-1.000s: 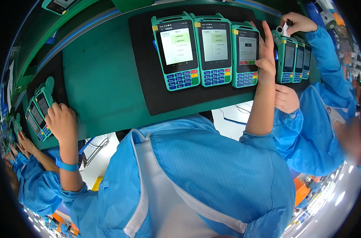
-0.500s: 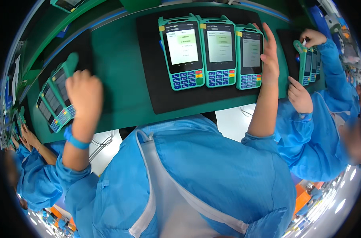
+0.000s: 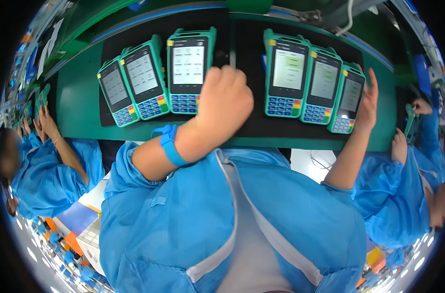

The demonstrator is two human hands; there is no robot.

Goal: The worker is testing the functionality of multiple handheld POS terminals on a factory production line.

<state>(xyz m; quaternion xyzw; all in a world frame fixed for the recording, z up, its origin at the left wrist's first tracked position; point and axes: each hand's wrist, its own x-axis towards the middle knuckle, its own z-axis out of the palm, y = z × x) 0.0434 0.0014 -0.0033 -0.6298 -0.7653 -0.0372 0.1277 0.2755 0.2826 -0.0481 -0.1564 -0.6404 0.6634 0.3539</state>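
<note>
Six card payment terminals with green casings, lit screens and blue keypads stand face-on in two groups of three. The left group is a left terminal, a middle terminal and a larger right terminal. My left hand is curled into a fist, back toward me, covering that last one's lower right corner; its palm is hidden. In the other group are a near-side terminal, a centre terminal and an outer terminal. My right hand, fingers stretched up, rests along the outer one's right edge.
Black mats lie on the green bench under the terminals. A rail runs along the back. At left, a co-worker's hands are at a green device; at right, another co-worker's hand is near a green terminal.
The view has swung left, so the left group now shows fully and the right group sits farther right. My left hand has moved right, from the left group toward the gap between groups.
</note>
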